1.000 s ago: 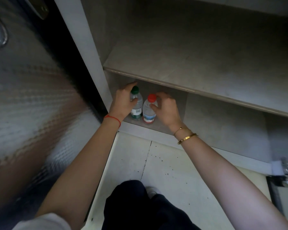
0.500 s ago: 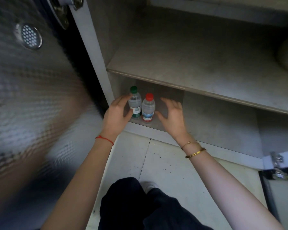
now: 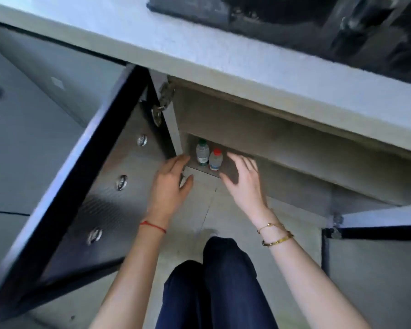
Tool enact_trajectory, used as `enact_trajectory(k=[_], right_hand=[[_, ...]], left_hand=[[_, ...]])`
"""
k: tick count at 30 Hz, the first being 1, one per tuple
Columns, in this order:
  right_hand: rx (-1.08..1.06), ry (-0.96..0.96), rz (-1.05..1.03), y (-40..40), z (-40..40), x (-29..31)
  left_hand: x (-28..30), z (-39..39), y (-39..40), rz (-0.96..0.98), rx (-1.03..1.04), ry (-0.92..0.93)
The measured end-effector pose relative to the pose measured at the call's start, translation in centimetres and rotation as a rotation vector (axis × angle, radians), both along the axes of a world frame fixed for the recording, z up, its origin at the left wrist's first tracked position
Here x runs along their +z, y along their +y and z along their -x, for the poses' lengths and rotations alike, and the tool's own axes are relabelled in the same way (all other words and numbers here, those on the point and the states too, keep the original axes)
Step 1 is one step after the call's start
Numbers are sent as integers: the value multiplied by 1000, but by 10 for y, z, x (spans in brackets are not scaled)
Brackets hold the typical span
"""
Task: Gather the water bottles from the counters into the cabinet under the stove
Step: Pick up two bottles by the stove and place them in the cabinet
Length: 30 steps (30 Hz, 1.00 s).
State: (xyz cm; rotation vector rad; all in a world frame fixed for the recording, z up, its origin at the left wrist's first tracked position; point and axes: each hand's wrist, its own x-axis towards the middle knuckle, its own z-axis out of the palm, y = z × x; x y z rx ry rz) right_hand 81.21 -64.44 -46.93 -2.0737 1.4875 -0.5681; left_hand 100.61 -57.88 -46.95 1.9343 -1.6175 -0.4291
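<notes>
I have let go of both water bottles and drawn my hands back out of the cabinet (image 3: 259,129) under the stove (image 3: 294,17): my left hand (image 3: 169,184) and right hand (image 3: 243,179) now hover with loose, spread fingers, grasping nothing. The green-capped bottle (image 3: 202,151) and the red-capped bottle (image 3: 215,159) stand upright, touching, in the cabinet's bottom left corner. Both cabinet doors hang open, the left door (image 3: 100,186) beside my left hand, so I judge this pair stowed.
</notes>
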Motion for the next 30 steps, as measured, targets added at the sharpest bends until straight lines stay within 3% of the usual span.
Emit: enact_trajectory(k=[10,15,23,30], right_hand=[[31,28,55,78,22,230],[25,36,55,121,44,314],[-17,27,103,162,81,389],[-3,7,144,142,101,419]], left_hand=[[244,20,83,-3,24,-57],[332,16,124,34,29,-94],[405,16,171,65,80,-127],[435,24,168,107,149,-129]])
